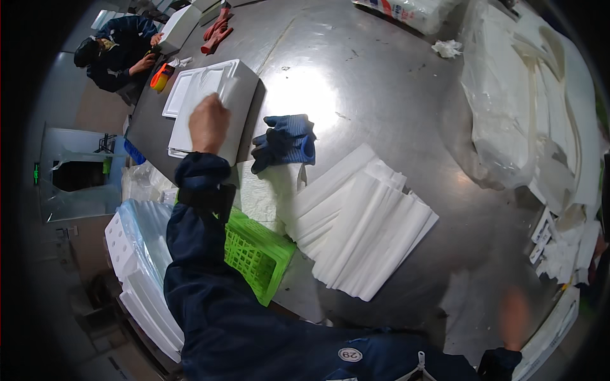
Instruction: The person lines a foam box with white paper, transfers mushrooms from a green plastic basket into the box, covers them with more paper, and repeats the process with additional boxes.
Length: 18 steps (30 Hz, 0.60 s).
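My left hand (209, 125) is curled over a white foam box (243, 102) on the left side of the metal table. Clear plastic film (206, 82) lies across the box top, near my knuckles. Whether my fingers grip the film or the box is hidden. Right of the box lie blue-and-black work gloves (284, 143). A fanned stack of folded white sheets (364, 228) rests in front of me. At the lower right, my right hand (514, 318) is blurred over the table edge, and its fingers cannot be made out.
A green plastic basket (257, 255) and foam pieces (147, 305) stand at the near left. Large plastic-wrapped white sheets (524, 105) cover the right side. Farther off are an orange tape dispenser (161, 78), red gloves (218, 31) and a co-worker (121, 52) at another foam box (178, 29).
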Motion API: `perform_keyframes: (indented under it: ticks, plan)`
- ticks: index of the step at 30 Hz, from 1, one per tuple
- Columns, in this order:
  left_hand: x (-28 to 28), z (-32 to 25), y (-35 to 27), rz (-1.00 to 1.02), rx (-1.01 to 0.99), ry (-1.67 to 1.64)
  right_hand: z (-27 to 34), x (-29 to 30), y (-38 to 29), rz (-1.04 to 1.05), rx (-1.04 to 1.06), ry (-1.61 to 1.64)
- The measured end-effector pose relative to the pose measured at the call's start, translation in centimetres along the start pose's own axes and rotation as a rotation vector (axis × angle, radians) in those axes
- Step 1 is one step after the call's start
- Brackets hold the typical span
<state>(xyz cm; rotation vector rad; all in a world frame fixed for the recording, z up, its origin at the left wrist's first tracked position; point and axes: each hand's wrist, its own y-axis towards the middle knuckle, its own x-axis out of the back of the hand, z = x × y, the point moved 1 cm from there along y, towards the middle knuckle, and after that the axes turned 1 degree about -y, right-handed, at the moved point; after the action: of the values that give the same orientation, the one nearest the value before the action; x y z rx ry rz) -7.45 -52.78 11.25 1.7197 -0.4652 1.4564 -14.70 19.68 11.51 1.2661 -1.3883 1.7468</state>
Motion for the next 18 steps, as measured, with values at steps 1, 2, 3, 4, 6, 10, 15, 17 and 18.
perform_keyframes:
  ticks: [1, 2, 3, 4, 6, 10, 15, 17, 18]
  plan:
    - [1.5, 0.3, 1.3, -0.185, -0.035, 0.022, -0.2, -0.2, -0.1, -0.025, 0.039, -0.069]
    - [2.6, 0.1, 2.6, -0.298, -0.042, 0.101, -0.3, -0.4, -0.4, -0.024, 0.023, -0.066]
    - [3.1, 1.7, 3.3, -0.402, -0.056, 0.146, 0.6, -0.3, -0.1, -0.014, 0.008, -0.056]
    - [1.6, 4.3, 4.1, -0.351, 0.035, 0.251, 1.0, -0.2, -0.1, -0.006, -0.023, -0.05]
    - [-3.6, 9.9, 4.0, -0.066, 0.081, 0.325, 0.0, -1.3, -0.5, -0.04, -0.008, 0.072]
    - [-7.7, 20.8, 2.4, 0.28, -0.017, -0.058, -2.0, -3.0, -1.1, -0.028, 0.019, 0.065]
    - [-9.1, 13.9, 5.5, 0.131, 0.024, 0.232, 1.8, 0.7, -2.2, -0.184, -0.054, 0.468]
    - [-6.7, 7.7, 6.7, 0.003, -0.133, 0.265, 2.3, 2.9, -1.8, -0.122, -0.003, 0.517]
    - [-4.2, 4.5, 7.5, 0.083, -0.16, 0.222, 2.5, 2.1, -2.1, -0.208, 0.04, 0.635]
